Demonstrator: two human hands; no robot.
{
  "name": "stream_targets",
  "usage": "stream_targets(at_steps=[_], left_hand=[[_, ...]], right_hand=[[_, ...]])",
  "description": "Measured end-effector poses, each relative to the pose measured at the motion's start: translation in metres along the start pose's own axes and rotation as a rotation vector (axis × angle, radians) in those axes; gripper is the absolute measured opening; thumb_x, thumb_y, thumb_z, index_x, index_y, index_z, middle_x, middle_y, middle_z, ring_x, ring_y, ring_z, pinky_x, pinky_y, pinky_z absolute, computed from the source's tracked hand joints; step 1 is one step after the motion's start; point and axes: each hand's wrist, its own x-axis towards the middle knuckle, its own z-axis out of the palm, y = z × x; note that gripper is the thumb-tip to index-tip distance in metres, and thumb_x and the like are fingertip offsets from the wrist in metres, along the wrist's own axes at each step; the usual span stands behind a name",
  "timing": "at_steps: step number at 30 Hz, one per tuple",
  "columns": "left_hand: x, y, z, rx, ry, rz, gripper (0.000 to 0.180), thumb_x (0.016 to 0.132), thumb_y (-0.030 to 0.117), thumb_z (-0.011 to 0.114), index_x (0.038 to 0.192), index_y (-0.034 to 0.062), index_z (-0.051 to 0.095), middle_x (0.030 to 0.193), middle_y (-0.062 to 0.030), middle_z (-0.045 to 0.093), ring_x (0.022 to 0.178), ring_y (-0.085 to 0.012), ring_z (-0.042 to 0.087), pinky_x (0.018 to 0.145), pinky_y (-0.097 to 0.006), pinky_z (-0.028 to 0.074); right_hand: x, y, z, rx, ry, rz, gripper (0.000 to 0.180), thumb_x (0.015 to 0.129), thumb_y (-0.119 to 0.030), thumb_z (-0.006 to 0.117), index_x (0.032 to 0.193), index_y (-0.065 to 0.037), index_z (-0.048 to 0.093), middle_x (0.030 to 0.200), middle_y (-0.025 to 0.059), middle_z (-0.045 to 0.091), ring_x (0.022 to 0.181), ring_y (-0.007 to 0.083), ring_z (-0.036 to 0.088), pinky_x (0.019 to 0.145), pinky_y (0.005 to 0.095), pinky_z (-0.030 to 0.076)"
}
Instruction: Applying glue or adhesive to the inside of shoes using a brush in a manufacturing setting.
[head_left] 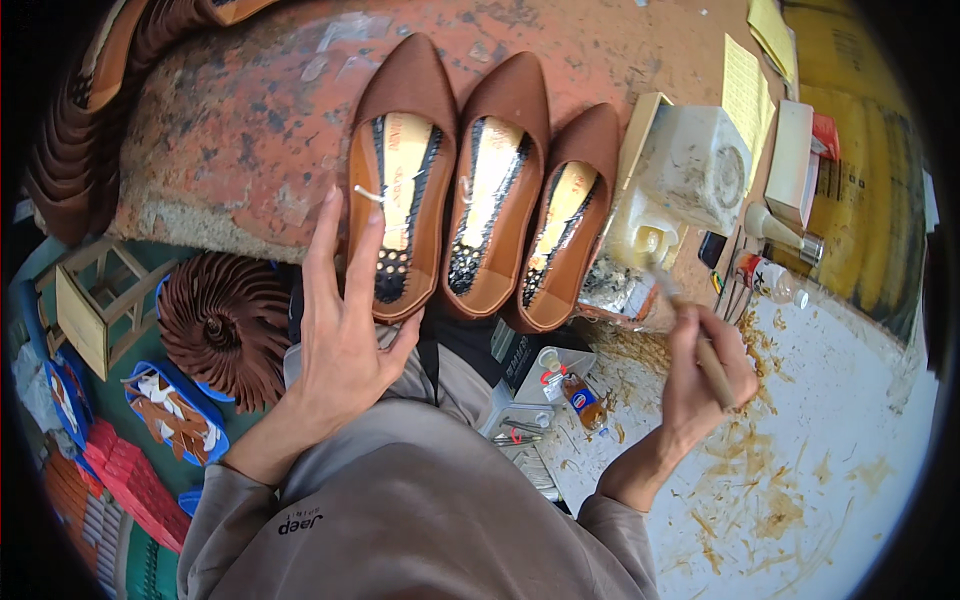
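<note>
Three brown pointed slip-on shoes stand side by side at the edge of a worn red work table [250, 110], toes away from me: a left shoe [405, 85], a middle shoe [506, 92] and a right shoe [588, 140]. Their insides show pale strips and dark, perforated, glossy patches. My left hand [340, 345] is open, its spread fingers against the left shoe's side and its thumb by the heel. In my right hand [705, 380] is a brush [715, 372] with a wooden handle. The brush's tip is near the mouth of a smeared whitish plastic jug [700, 160] holding yellowish glue [650, 243].
Stacked brown shoe parts [75, 160] line the table's far left. Below lie a coiled brown stack [225, 330], a wooden stool [85, 320] and a blue tray [200, 410]. A clear bottle [770, 278] and a glue-stained white surface [800, 430] are at right; a brown-liquid bottle [584, 403] is near my lap.
</note>
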Motion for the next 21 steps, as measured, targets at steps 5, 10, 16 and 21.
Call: stream_targets(at_steps=[5, 10, 16, 21], left_hand=[[-0.003, -0.011, -0.012, -0.189, -0.025, -0.046, 0.117, 0.078, 0.003, 0.091, 0.171, -0.0003, 0.020, 0.172, -0.0337, 0.025, 0.157, -0.0531, 0.033, 0.127, -0.055, 0.035], [-0.007, -0.021, -0.011, -0.299, 0.031, -0.050, 0.117, 0.073, 0.007, 0.096, 0.168, -0.0009, 0.029, 0.162, -0.0296, 0.047, 0.142, -0.0496, 0.054, 0.116, -0.052, 0.047], [-0.003, -0.034, -0.019, -0.336, -0.020, -0.001, 0.123, 0.076, 0.012, 0.098, 0.172, 0.0025, 0.020, 0.168, -0.0266, 0.044, 0.153, -0.0444, 0.046, 0.125, -0.054, 0.038], [-0.006, -0.038, -0.020, -0.351, 0.025, -0.002, 0.120, 0.072, 0.011, 0.099, 0.169, -0.0005, 0.028, 0.161, -0.0271, 0.049, 0.135, -0.0469, 0.057, 0.112, -0.050, 0.049]], right_hand=[[0.001, 0.011, -0.007, 0.011, -0.036, 0.090, 0.012, 0.092, -0.007, 0.084, 0.098, 0.003, 0.082, 0.081, 0.0106, 0.080, 0.068, 0.0129, 0.070, 0.065, 0.0294, 0.055], [0.011, 0.018, -0.024, 0.197, -0.217, 0.297, 0.020, 0.098, -0.013, 0.082, 0.100, 0.006, 0.081, 0.082, 0.0097, 0.079, 0.074, 0.0124, 0.071, 0.070, 0.0253, 0.055], [0.017, -0.051, -0.022, 0.640, -0.012, -0.005, 0.025, 0.098, -0.011, 0.074, 0.112, 0.010, 0.074, 0.089, 0.0213, 0.076, 0.074, 0.0203, 0.069, 0.065, 0.0307, 0.053], [0.047, -0.139, 0.057, 0.562, -0.456, -0.202, 0.020, 0.083, -0.004, 0.087, 0.099, 0.006, 0.080, 0.077, 0.0136, 0.074, 0.066, 0.0182, 0.068, 0.062, 0.0309, 0.050]])
